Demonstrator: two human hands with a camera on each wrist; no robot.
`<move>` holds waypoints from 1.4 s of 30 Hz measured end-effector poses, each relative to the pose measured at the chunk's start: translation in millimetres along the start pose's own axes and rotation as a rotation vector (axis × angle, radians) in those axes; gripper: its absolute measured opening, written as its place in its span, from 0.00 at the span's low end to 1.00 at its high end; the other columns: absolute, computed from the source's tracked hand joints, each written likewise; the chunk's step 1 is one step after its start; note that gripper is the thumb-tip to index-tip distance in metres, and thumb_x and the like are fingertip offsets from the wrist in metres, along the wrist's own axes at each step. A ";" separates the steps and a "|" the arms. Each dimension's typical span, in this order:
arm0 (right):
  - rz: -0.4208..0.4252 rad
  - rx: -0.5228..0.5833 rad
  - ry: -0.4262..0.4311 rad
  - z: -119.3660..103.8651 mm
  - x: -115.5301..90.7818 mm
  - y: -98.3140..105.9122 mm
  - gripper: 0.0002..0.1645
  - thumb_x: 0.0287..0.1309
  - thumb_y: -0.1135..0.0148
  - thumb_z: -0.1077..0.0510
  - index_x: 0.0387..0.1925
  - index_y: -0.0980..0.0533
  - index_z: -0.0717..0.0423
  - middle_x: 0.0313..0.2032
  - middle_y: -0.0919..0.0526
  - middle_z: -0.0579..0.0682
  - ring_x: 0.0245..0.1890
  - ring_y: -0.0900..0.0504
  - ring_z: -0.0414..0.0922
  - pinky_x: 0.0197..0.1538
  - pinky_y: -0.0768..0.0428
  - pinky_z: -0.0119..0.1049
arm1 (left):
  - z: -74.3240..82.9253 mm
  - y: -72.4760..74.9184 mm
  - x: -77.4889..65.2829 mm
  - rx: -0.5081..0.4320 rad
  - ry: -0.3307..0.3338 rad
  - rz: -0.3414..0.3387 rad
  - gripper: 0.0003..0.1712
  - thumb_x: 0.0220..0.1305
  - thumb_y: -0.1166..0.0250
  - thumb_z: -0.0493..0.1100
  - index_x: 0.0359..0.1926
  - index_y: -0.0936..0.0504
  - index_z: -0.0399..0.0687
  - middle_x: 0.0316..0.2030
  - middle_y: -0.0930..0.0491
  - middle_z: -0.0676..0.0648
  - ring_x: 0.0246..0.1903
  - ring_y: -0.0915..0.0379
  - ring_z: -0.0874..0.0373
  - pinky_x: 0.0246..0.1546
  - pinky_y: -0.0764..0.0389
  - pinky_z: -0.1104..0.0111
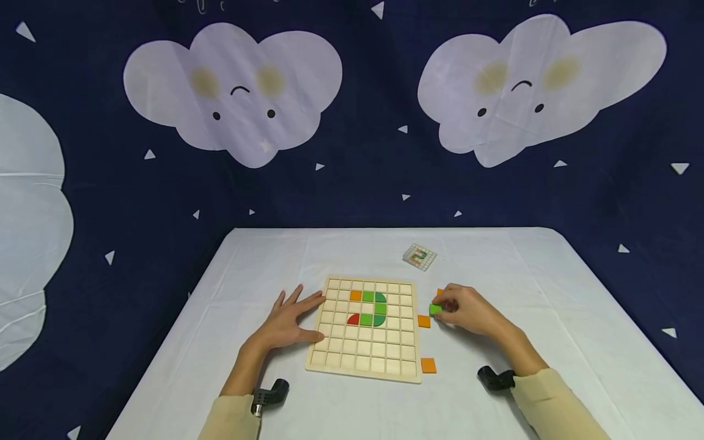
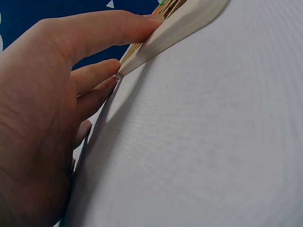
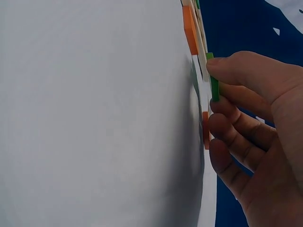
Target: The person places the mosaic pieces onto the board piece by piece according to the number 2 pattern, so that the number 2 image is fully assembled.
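A wooden grid board (image 1: 357,357) lies on the white table with several coloured tiles set in its upper squares: an orange square (image 1: 355,296), green squares, dark green quarter-rounds and a red quarter-round (image 1: 354,319). My left hand (image 1: 283,324) is spread at the board's left side, its thumb and a fingertip touching the rim; the left wrist view shows the fingers along the board's edge (image 2: 184,28). To the right of the board, my right hand (image 1: 467,308) pinches a green square tile (image 3: 214,78) between thumb and fingers, above the table.
Loose orange tiles lie right of the board: one by its upper edge (image 1: 424,321), one lower down (image 1: 428,365), and one partly hidden behind the right hand (image 1: 440,292). A small pattern card (image 1: 420,256) lies behind the board. A dark cloud-print cloth (image 1: 374,183) hangs beyond the table.
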State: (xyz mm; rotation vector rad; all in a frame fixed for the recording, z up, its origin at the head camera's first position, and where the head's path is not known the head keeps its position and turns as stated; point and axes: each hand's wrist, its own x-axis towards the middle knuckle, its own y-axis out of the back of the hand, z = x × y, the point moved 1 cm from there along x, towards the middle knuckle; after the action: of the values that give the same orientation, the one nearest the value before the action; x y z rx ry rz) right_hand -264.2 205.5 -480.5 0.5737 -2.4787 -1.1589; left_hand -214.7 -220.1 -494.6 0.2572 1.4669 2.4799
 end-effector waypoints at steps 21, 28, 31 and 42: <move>-0.042 0.015 0.040 -19.4 14.0 -15.7 0.14 0.51 0.28 0.53 0.41 0.16 0.50 0.30 0.22 0.41 0.28 0.26 0.40 0.28 0.25 0.32 | 0.7 0.3 -0.2 -0.013 -0.022 0.000 0.50 0.41 0.29 0.67 0.68 0.32 0.65 0.68 0.41 0.63 0.73 0.66 0.52 0.69 0.72 0.52; -0.061 0.029 0.069 -24.0 18.9 -22.6 0.15 0.51 0.27 0.52 0.42 0.16 0.50 0.32 0.21 0.42 0.29 0.25 0.40 0.30 0.24 0.32 | 0.9 1.5 -0.8 -0.011 -0.032 0.005 0.50 0.42 0.29 0.67 0.68 0.32 0.63 0.69 0.40 0.61 0.73 0.64 0.50 0.69 0.72 0.50; -0.064 0.031 0.074 -26.7 20.5 -24.6 0.15 0.50 0.27 0.52 0.42 0.16 0.50 0.33 0.21 0.42 0.30 0.25 0.40 0.31 0.24 0.32 | 1.4 1.5 -1.7 -0.017 -0.044 0.015 0.49 0.42 0.29 0.66 0.68 0.31 0.62 0.68 0.39 0.60 0.73 0.63 0.48 0.69 0.71 0.48; -0.085 0.012 0.105 -40.4 26.8 -33.5 0.15 0.49 0.28 0.53 0.42 0.16 0.45 0.33 0.21 0.39 0.28 0.25 0.36 0.31 0.23 0.32 | -1.6 0.6 -0.7 -0.017 -0.023 0.000 0.50 0.41 0.29 0.67 0.68 0.32 0.64 0.68 0.41 0.63 0.73 0.65 0.52 0.69 0.72 0.51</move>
State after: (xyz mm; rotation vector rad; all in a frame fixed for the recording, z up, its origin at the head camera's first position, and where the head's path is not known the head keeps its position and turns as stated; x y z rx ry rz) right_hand -261.3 146.7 -478.5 0.7311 -2.3947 -1.1157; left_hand -214.6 -221.9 -494.9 0.2812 1.4367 2.4797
